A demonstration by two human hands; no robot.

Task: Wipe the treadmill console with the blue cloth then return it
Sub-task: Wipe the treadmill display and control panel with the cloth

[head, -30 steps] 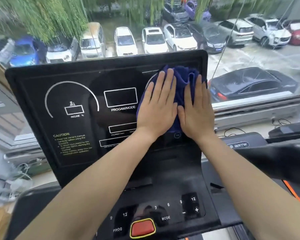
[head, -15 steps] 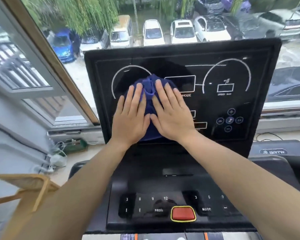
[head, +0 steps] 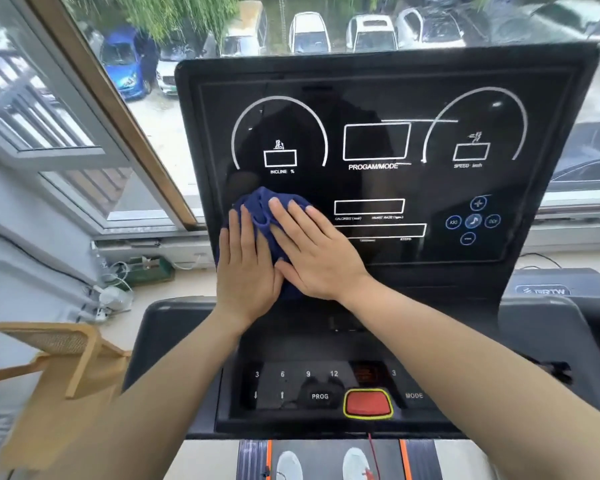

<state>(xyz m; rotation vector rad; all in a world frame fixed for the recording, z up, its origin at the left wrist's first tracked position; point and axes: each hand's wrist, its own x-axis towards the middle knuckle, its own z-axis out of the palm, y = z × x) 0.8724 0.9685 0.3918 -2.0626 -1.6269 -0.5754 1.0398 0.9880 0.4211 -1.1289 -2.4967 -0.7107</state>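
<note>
Cloth (head: 260, 209): blue, bunched, mostly hidden under both hands, only its upper folds showing, so its long axis cannot be told; it lies at the console's (head: 378, 81) lower-left corner, below the INCLINE dial. Left hand (head: 245, 271) and right hand (head: 317, 252): flat, fingers spread, side by side with thumbs touching, pressing the cloth against the black panel, the right angled up-left. Setting: console stands upright before a window (head: 146, 109) over parked cars, red button (head: 368, 403) near its bottom edge, wooden chair (head: 59, 355) at left, small print blurred.
</note>
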